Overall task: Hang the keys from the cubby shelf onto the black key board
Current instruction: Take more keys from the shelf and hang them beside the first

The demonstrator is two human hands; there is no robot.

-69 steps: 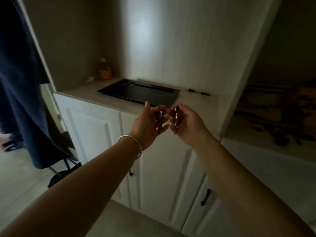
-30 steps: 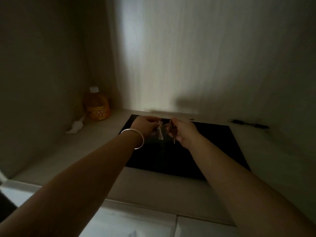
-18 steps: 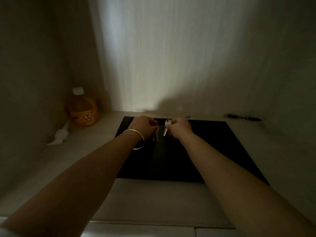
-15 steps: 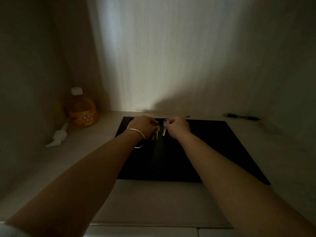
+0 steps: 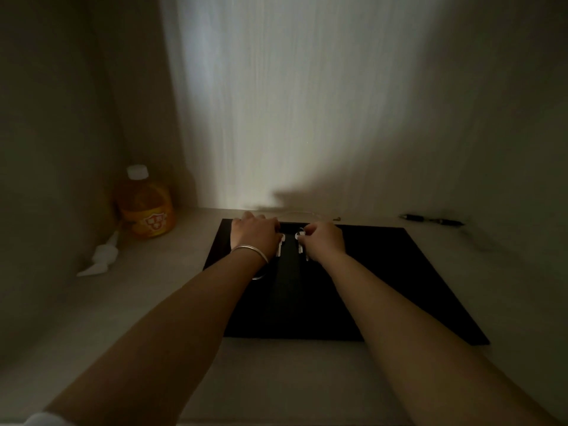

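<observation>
The black key board [image 5: 384, 287] lies flat on the pale shelf inside the dim cubby. Both hands rest at its far edge, side by side. My left hand [image 5: 253, 233], with a silver bangle on the wrist, is closed on a silver key [image 5: 280, 245] whose blade pokes out toward me. My right hand [image 5: 322, 241] pinches a second silver key [image 5: 300, 242] by its round head, blade lying on the board. Any hooks on the board are hidden by the hands and the darkness.
An orange drink bottle [image 5: 146, 207] stands in the back left corner, with a white pump dispenser head [image 5: 101, 256] lying in front of it. A black pen [image 5: 431, 220] lies at the back right. A thin wire [image 5: 310, 214] lies behind the board.
I stepped up to the cubby and both hands, each with a key, moved forward and down onto the board's far edge. In the last half second they spread slightly apart.
</observation>
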